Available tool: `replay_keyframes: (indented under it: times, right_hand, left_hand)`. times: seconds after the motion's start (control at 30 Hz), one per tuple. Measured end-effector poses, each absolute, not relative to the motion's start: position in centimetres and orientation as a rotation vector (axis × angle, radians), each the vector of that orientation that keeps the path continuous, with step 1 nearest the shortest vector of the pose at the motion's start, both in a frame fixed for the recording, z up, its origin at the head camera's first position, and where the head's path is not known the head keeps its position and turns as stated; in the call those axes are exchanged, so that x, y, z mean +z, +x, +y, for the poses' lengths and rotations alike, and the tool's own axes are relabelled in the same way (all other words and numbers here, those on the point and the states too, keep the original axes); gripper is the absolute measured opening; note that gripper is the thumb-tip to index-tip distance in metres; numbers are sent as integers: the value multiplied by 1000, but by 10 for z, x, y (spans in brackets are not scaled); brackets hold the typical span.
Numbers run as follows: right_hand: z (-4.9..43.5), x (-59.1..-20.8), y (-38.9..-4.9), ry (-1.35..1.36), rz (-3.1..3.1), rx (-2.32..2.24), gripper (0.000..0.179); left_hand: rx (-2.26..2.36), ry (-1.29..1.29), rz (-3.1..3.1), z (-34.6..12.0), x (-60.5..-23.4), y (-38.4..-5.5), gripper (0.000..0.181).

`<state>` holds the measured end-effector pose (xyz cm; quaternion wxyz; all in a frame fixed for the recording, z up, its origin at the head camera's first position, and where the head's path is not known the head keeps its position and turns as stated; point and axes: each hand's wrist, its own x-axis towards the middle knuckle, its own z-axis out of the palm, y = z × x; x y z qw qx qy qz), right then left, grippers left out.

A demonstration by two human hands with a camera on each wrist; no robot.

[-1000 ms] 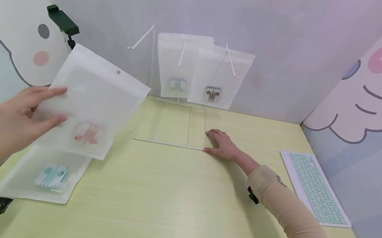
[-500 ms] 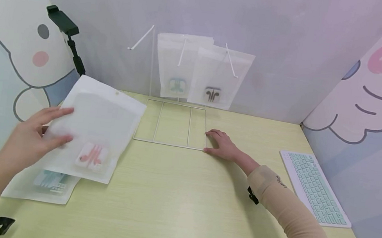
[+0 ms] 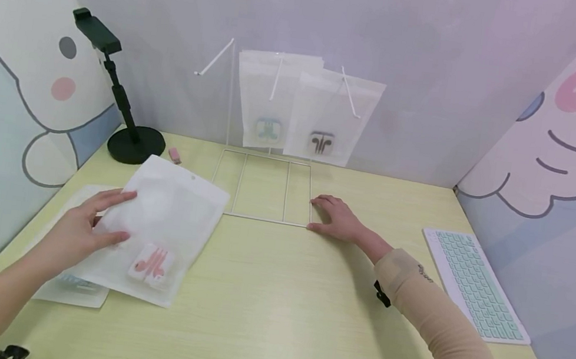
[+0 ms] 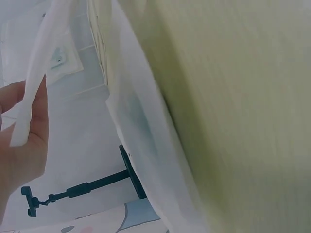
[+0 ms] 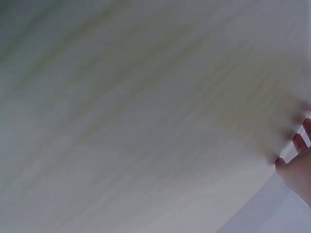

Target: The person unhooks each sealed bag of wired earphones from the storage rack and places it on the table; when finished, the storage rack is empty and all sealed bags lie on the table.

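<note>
My left hand (image 3: 73, 238) pinches the left edge of a white zip pouch (image 3: 172, 208) between thumb and fingers. Pink earphones in a clear case (image 3: 151, 264) show through its lower part. In the left wrist view this pouch (image 4: 41, 53) appears edge-on, above a second white pouch (image 4: 146, 141) lying on the table, whose teal contents are mostly covered in the head view. At the right side of a white wire display rack (image 3: 262, 218), my right hand (image 3: 335, 219) rests with thumb and fingertips against the base wire.
Two pouches hang on the rack's hooks, one with teal earphones (image 3: 268, 130), one with black earphones (image 3: 321, 142). The left hook (image 3: 214, 57) is bare. A black phone stand (image 3: 132, 144) and small pink object (image 3: 174, 156) are behind left; a keyboard (image 3: 476, 284) lies right.
My left hand has lowered the pouch with the pink earphones and moved it to the right, uncovering the phone stand's base. The right hand stays at the rack.
</note>
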<state>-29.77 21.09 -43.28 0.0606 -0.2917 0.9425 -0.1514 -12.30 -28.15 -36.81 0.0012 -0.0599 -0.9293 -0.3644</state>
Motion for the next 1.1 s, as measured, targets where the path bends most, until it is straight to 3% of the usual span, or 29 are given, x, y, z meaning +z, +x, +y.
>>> replay_keyframes:
  times: [0.4,1.1]
  right_hand:
    - [212,-428,-309,-840,2779,-513,77]
    - [214,-432,-314,-876,2740,-459,83]
  left_hand:
    - [-1145,-354,-2967,-268,-391,-118,85]
    - [-616,-545,-3212,-275,-404,-128,82]
